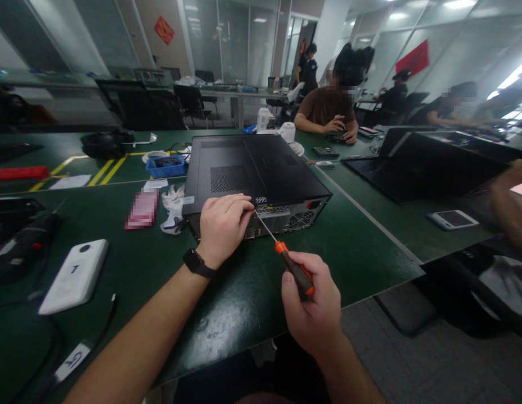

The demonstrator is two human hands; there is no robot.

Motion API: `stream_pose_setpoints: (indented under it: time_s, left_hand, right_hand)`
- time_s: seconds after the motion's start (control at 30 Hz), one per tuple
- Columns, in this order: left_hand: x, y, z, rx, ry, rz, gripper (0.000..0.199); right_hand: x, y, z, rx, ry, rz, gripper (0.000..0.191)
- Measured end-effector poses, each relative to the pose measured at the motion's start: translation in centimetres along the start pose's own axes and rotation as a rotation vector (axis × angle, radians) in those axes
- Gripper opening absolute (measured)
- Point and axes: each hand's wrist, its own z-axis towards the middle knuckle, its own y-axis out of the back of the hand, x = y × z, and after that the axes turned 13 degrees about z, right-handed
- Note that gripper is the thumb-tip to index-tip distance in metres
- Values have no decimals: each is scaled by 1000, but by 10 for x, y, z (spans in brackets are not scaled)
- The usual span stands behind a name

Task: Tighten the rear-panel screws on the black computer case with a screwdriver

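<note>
A black desktop computer case (265,168) lies flat on the green table, its rear panel with fan grille and ports facing me. My right hand (314,294) is wrapped round the orange and dark handle of a screwdriver (303,275). The thin shaft slants up and left to the top rear edge of the case. There, my left hand (225,224) rests against the case with its fingers closed beside the screwdriver tip. Whatever lies between those fingertips is hidden. A black watch sits on my left wrist.
Left of the case are a white glove (173,210), a blue bin (166,165) and a white power bank (74,276) with cables. At right lie a phone (452,219) and a large black panel (438,163). A person (330,109) works across the table; another person's arm (511,207) shows at right.
</note>
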Motion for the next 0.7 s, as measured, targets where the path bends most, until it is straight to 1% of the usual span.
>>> stream_pose_setpoints:
  time_s: [0.23, 0.43, 0.7]
  left_hand:
    - [2, -1, -2, -3, -12, -6, 6]
    - [2, -2, -1, -9, -19, -12, 6]
    - [2, -1, -1, -11, -23, -8, 6]
  right_hand:
    - [0, 1, -2, -11, -13, 1, 28]
    - [2, 2, -2, 7, 4, 16, 30]
    - [-3, 1, -4, -6, -4, 9, 30]
